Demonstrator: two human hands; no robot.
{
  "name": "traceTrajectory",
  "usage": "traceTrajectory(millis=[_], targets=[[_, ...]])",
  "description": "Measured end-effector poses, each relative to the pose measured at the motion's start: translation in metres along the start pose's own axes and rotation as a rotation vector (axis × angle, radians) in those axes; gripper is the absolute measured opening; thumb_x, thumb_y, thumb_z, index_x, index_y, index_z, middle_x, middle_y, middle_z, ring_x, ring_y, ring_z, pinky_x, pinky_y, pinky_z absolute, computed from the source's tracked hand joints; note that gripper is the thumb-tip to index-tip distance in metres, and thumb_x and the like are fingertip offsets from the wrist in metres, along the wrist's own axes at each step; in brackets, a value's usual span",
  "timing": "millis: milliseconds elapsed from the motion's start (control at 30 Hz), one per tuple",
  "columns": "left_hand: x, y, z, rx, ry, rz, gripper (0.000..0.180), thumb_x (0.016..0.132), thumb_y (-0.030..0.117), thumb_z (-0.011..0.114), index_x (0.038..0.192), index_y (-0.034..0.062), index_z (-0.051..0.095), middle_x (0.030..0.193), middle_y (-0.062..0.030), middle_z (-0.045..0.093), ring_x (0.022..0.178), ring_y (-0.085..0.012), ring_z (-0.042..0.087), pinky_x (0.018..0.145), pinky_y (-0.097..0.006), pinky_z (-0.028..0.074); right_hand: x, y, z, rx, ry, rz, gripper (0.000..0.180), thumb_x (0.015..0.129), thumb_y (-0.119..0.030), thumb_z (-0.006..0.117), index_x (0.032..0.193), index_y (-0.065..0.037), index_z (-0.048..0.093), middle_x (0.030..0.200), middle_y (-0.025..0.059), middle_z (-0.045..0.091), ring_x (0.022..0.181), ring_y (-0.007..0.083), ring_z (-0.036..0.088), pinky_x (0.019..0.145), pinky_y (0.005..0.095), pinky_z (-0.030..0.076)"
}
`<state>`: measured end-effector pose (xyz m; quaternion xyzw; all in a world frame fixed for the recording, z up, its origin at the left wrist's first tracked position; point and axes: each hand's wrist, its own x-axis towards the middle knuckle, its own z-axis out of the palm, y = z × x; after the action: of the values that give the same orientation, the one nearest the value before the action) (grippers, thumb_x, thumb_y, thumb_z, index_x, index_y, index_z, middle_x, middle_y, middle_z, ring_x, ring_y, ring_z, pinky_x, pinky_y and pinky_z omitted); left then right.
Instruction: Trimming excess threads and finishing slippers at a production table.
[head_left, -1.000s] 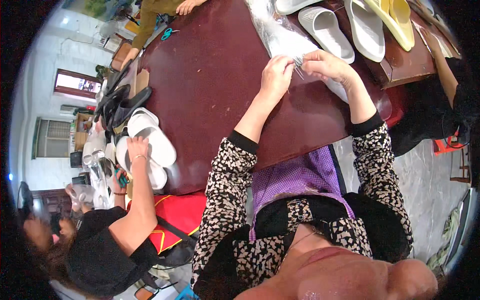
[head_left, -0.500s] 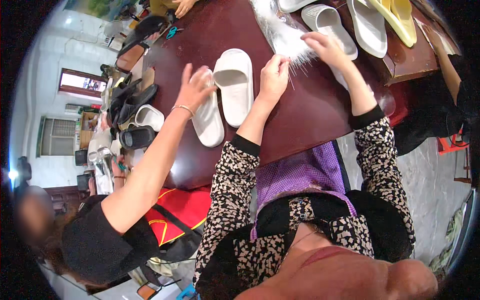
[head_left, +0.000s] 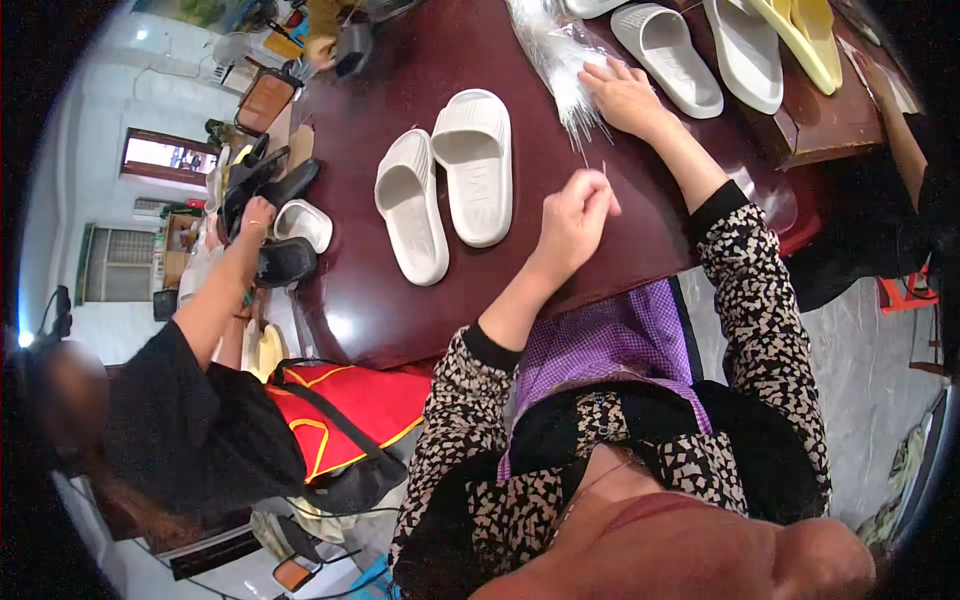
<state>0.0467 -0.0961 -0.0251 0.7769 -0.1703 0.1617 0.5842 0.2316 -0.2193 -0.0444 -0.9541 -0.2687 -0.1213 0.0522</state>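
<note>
My left hand (head_left: 578, 222) is closed in a pinch above the table, with what looks like a thin clear plastic strand poking up at its fingertips. My right hand (head_left: 628, 100) lies with fingers spread, touching a bundle of clear plastic strands (head_left: 572, 105) whose loose ends fan toward me. To the left of my left hand, a pair of off-white slide sandals rests on the table: the nearer-left sandal (head_left: 425, 250) and the right sandal (head_left: 485, 205), toes pointing away.
More grey-white slides (head_left: 690, 85) and a yellow pair (head_left: 815, 45) stand at the far right of the dark red table (head_left: 400, 340). At left, a co-worker's hand (head_left: 258, 215) reaches among black slides (head_left: 288, 262). Another person's hand (head_left: 320, 52) shows at the far edge.
The co-worker's hand has left the off-white pair and moved left to the black slides. My left hand has drawn back toward me from the strands; my right hand has settled flatter on them.
</note>
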Motion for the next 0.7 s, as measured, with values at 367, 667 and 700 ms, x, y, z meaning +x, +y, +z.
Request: traceTrajectory(millis=[367, 667, 700], targets=[[-0.085, 0.052, -0.071, -0.401, 0.105, -0.347, 0.007, 0.087, -0.002, 0.048, 0.092, 0.002, 0.053, 0.063, -0.0059, 0.055, 0.056, -0.0145, 0.055, 0.056, -0.027, 0.048, 0.001, 0.007, 0.009, -0.052, 0.066, -0.025, 0.042, 0.09, -0.021, 0.041, 0.132, -0.017, 0.044, 0.14, 0.0005, 0.04, 0.132, 0.0291, 0.033, 0.102, 0.0485, 0.03], [-0.135, 0.088, -0.154, -0.775, 0.464, -0.129, 0.008, 0.089, 0.003, 0.047, 0.095, 0.003, 0.052, 0.053, -0.0019, 0.041, 0.045, -0.0122, 0.038, 0.044, -0.026, 0.036, 0.008, 0.004, -0.004, -0.001, 0.124, -0.054, 0.043, 0.088, -0.015, 0.047, 0.13, -0.019, 0.046, 0.139, -0.0008, 0.042, 0.131, 0.0293, 0.033, 0.103, 0.05, 0.028], [-0.138, 0.089, -0.156, -0.777, 0.475, -0.119, 0.008, 0.089, 0.003, 0.047, 0.095, 0.003, 0.052, 0.053, -0.0019, 0.041, 0.045, -0.0122, 0.038, 0.044, -0.026, 0.036, 0.008, 0.004, -0.008, 0.015, 0.136, -0.049, 0.04, 0.088, -0.015, 0.048, 0.128, -0.017, 0.048, 0.137, 0.001, 0.044, 0.129, 0.0292, 0.037, 0.102, 0.0484, 0.03]])
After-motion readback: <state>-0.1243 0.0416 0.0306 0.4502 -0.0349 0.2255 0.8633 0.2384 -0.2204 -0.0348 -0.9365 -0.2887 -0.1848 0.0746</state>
